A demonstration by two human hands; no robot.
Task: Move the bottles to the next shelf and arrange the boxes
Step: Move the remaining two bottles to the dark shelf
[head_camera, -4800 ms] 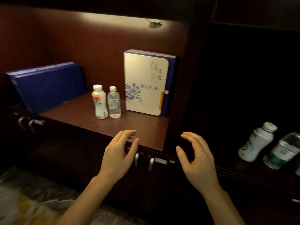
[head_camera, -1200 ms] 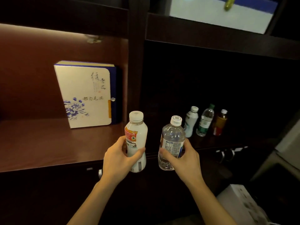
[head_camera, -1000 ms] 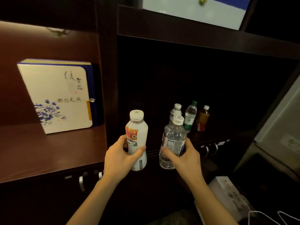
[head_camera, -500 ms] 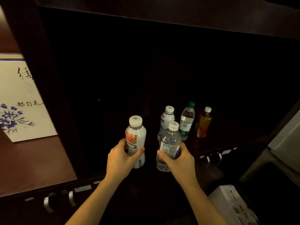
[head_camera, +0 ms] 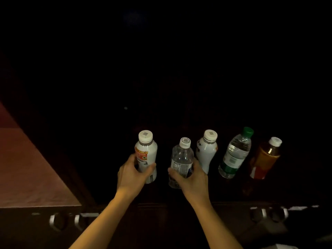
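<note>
My left hand (head_camera: 132,175) grips a white bottle with a red and orange label (head_camera: 146,155) around its lower body. My right hand (head_camera: 190,178) grips a clear water bottle with a white cap (head_camera: 181,159). Both bottles are upright inside the dark right-hand shelf compartment, low over its floor; contact with the floor is too dark to judge. To their right stand a white bottle (head_camera: 206,151), a clear green-capped bottle (head_camera: 235,153) and an amber bottle with a white cap (head_camera: 264,159). The boxes are out of view.
The lit brown shelf board (head_camera: 27,168) of the left compartment lies at the left, behind a dark divider. Metal cabinet handles (head_camera: 59,221) sit under the shelf edge at the left, and more handles (head_camera: 269,213) at the right.
Both hands have carried their bottles forward into the dark compartment, close to the three standing bottles. The view has shifted right and down, so the white box has left the picture.
</note>
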